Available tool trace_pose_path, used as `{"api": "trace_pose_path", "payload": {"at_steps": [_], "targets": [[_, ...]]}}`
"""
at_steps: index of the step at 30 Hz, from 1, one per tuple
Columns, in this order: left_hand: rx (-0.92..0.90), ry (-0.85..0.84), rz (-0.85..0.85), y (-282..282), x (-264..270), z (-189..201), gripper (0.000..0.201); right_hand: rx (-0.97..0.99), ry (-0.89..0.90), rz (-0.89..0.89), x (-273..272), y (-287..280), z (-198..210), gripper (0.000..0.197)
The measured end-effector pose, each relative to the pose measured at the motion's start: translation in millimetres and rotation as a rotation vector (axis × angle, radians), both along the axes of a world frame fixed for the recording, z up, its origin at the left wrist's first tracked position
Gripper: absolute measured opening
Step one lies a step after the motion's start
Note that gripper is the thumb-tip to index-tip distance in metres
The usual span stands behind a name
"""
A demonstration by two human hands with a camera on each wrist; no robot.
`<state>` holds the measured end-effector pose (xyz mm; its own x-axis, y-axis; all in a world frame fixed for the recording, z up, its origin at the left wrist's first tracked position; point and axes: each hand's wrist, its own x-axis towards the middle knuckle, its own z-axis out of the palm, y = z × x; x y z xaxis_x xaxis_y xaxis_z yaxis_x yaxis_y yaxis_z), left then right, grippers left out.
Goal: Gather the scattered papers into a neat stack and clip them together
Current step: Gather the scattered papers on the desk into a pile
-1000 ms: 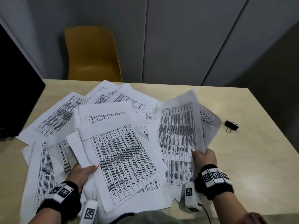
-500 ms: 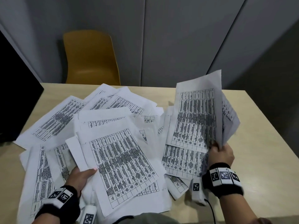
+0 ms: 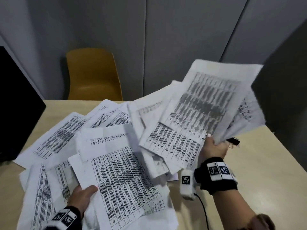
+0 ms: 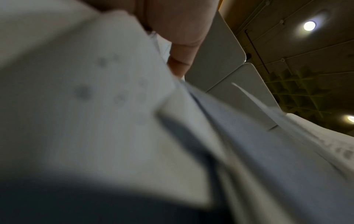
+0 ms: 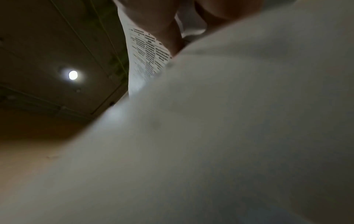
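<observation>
Several white printed sheets (image 3: 69, 136) lie scattered and overlapping on the light wooden table (image 3: 259, 176). My right hand (image 3: 213, 147) pinches the near edge of a few sheets (image 3: 206, 103) and holds them raised and tilted over the table's right half. My left hand (image 3: 83, 195) grips the left edge of a large printed sheet (image 3: 123, 181) near the front, thumb on top. A black binder clip (image 3: 234, 141) shows just right of my right hand, partly hidden by the raised sheets. Both wrist views are filled with blurred paper (image 4: 114, 106) and fingers (image 5: 168, 33).
A yellow chair (image 3: 93, 75) stands behind the table's far edge. A black monitor (image 3: 15, 103) sits at the left edge. Grey wall panels rise behind. Bare tabletop shows at the right, near the table's right edge.
My right hand has lifted its sheets off the table, higher and farther right. The binder clip is now partly hidden behind them. My left hand has stayed on the front sheet.
</observation>
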<state>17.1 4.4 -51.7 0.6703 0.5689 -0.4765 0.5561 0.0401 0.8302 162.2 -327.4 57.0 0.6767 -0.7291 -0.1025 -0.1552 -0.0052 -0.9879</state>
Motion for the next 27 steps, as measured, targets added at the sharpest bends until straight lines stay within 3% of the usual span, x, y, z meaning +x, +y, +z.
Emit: {"api": "trace_pose_path", "payload": {"at_steps": [2, 6, 10, 12, 13, 16, 17, 19, 20, 22, 25, 27], "targets": [[-0.002, 0.022, 0.000, -2, -2, 1, 0.002, -0.008, 0.091, 0.116, -8, 14, -21, 0.009], [-0.061, 0.086, 0.005, -1, -3, -7, 0.060, -0.003, 0.251, 0.257, -32, 35, -53, 0.011], [-0.089, 0.000, 0.108, -1, 0, -5, 0.080, -0.018, 0.426, 0.463, -55, 49, -74, 0.007], [-0.092, -0.001, 0.079, -2, -1, -4, 0.072, -0.022, 0.564, 0.615, -63, 56, -83, 0.016], [-0.090, 0.008, 0.050, -2, -3, -3, 0.059, -0.054, 0.607, 0.690, -64, 58, -87, 0.025], [-0.079, 0.017, -0.019, -1, -6, -6, 0.026, -0.089, 0.528, 0.724, -59, 57, -90, 0.051], [-0.065, 0.012, -0.023, -1, -6, -5, 0.022, -0.119, 0.494, 0.693, -55, 55, -89, 0.050], [-0.056, 0.002, -0.020, -3, -6, -2, 0.014, -0.163, 0.488, 0.663, -49, 51, -83, 0.025], [-0.055, 0.003, -0.012, -3, -5, 0, 0.014, -0.174, 0.506, 0.691, -45, 50, -79, 0.009], [-0.075, -0.005, 0.016, -5, -4, 3, 0.026, -0.204, 0.560, 0.761, -38, 44, -79, 0.016], [-0.107, -0.015, 0.035, -3, -5, -1, 0.057, -0.183, 0.608, 0.906, -32, 35, -77, 0.008], [-0.105, -0.018, 0.018, -2, -4, -5, 0.062, -0.149, 0.620, 0.958, -31, 29, -74, 0.015]]}}
